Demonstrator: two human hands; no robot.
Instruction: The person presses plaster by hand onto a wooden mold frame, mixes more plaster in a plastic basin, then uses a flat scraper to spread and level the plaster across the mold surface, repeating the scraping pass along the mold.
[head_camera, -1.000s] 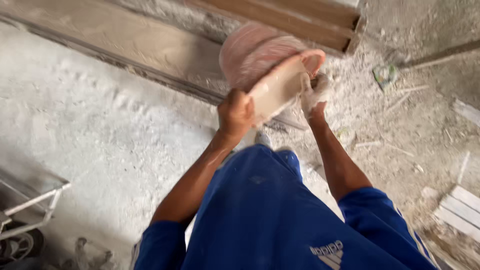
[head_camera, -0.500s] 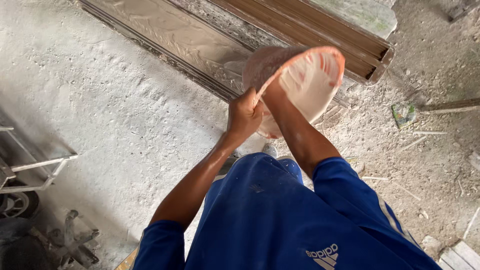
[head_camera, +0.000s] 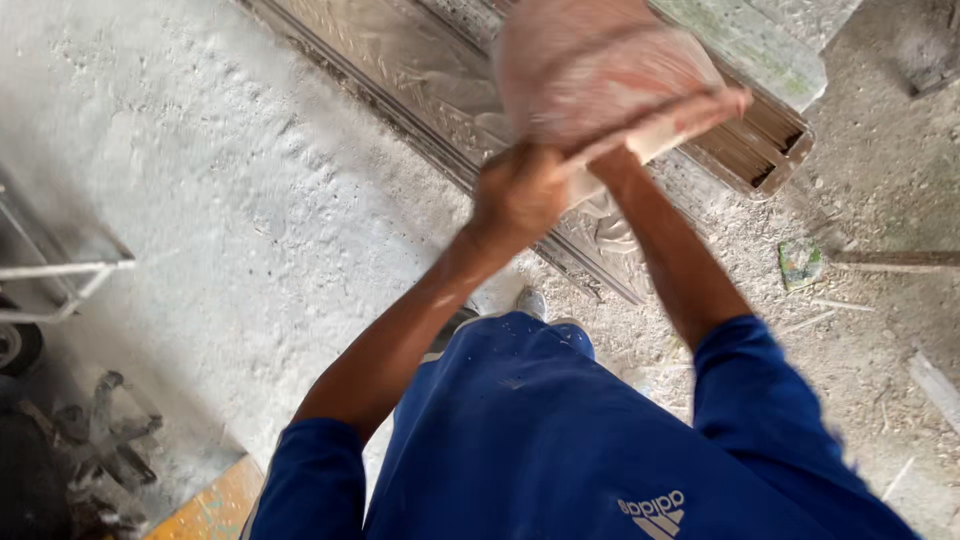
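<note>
Pinkish bowl (head_camera: 590, 70): tipping mouth-down at chest height, blurred.
Left hand (head_camera: 520, 195): fingers gripping the rim.
Right hand: hiding behind the bowl, grip impossible to tell.
Progress: seemingly emptying or shaking out; setting down remaining.
Below: long carved panel (head_camera: 420, 70) lying on dusty floor (head_camera: 200, 200).
Obstructions: metal frame (head_camera: 60, 270) standing well left, nothing blocking.

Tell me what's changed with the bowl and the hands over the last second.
The pinkish bowl has tipped over: a second ago its rim faced sideways, half a second ago its pale inside showed, and now the blurred outside faces the camera. The left hand kept its grip on the rim throughout. The right hand is now hidden behind the bowl. The long moulded panel and dusty floor look unchanged.
</note>
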